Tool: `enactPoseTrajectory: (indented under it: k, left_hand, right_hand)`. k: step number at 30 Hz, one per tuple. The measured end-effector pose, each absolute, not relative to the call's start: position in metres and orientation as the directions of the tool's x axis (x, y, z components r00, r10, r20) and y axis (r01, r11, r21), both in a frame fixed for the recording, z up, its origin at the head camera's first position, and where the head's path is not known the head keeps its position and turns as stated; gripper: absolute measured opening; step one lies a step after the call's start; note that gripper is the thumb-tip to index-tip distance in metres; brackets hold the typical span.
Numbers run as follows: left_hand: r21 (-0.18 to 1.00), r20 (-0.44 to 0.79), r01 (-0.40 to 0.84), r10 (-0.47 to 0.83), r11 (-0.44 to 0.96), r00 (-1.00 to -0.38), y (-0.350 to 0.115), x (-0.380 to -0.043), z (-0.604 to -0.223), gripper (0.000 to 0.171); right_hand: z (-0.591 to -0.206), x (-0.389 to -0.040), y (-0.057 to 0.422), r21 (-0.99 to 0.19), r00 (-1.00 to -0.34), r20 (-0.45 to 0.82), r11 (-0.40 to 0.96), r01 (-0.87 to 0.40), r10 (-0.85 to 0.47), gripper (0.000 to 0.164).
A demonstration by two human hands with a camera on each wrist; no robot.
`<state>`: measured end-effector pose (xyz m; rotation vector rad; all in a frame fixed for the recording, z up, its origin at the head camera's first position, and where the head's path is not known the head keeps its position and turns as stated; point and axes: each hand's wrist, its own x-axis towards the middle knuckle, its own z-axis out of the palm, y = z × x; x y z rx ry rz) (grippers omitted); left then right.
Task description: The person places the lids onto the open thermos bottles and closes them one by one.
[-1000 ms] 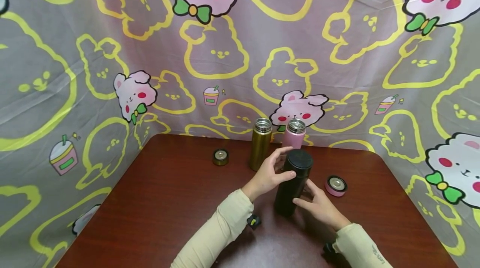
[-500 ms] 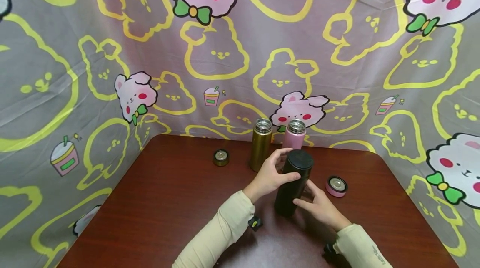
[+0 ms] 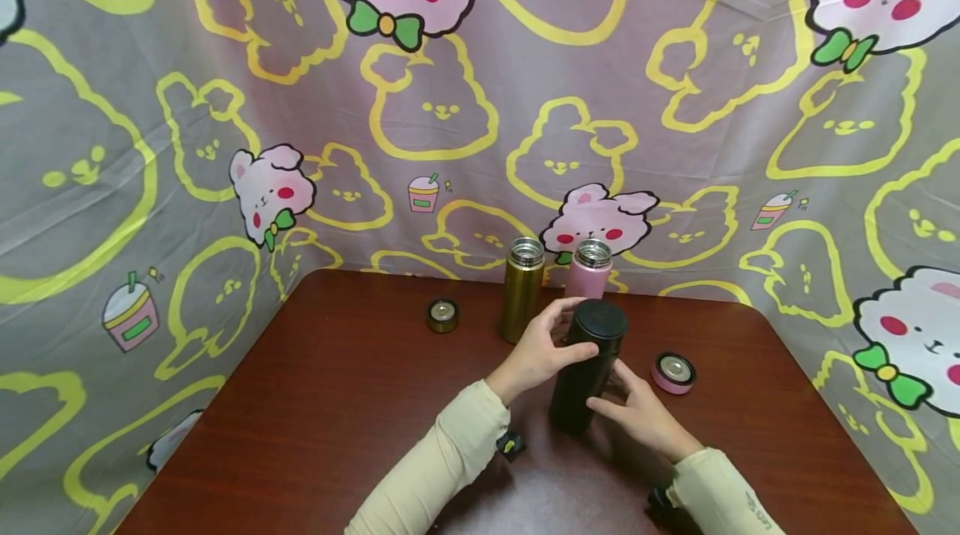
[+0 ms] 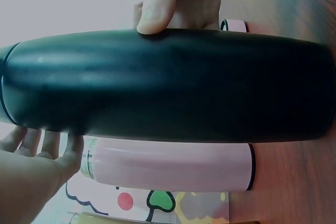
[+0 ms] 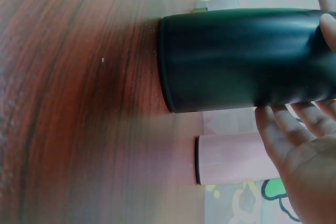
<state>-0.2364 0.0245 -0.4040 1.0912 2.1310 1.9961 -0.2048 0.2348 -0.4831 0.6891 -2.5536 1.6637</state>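
Both hands hold an upright black thermos bottle [image 3: 581, 389], its black lid [image 3: 600, 318] on top. My left hand [image 3: 534, 356] wraps its upper part, the thumb lying across it just below the lid's top. Lower down, my right hand [image 3: 647, 414] grips the bottle's right side between thumb and fingers. In the left wrist view, the left fingers [image 4: 50, 145] touch the bottle near the lid seam, and the right thumb [image 4: 157, 11] presses the opposite side. The right wrist view has the right fingers [image 5: 273, 129] against the bottle's body.
Behind the black bottle stand a lidless gold thermos [image 3: 521, 297] and a lidless pink thermos [image 3: 590, 277]. A gold lid [image 3: 442, 315] lies to the left and a pink lid [image 3: 673, 372] to the right on the brown table [image 3: 337, 402]. A patterned curtain [image 3: 450, 127] encloses the table's back and sides.
My left thumb has shifted slightly to the right across the black thermos bottle. The bottle and my right hand stay in place.
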Motion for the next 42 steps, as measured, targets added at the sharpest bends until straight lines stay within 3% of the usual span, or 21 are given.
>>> enactPoseTrajectory:
  k: [15,24,31,42]
  left_hand:
    - [0.902,0.395,0.421,0.575,-0.094,-0.717,0.019,-0.224,-0.386,0.057]
    - [0.899,0.420,0.410,0.558,-0.151,-0.716,0.026,-0.239,-0.409,0.053]
    - [0.877,0.468,0.442,0.547,-0.190,-0.694,0.027,-0.241,-0.411,0.052]
    - [0.891,0.447,0.405,0.559,-0.207,-0.698,0.029,-0.244,-0.411,0.054]
  right_hand:
    - [-0.483,-0.200,0.234,-0.883,-0.903,0.251,0.300,-0.362,-0.348,0.060]
    - [-0.485,-0.201,0.234,-0.880,-0.896,0.259,0.295,-0.374,-0.362,0.059]
    - [-0.484,-0.203,0.233,-0.874,-0.889,0.270,0.293,-0.388,-0.370,0.059]
    - [-0.483,-0.204,0.234,-0.869,-0.888,0.276,0.300,-0.395,-0.368,0.060]
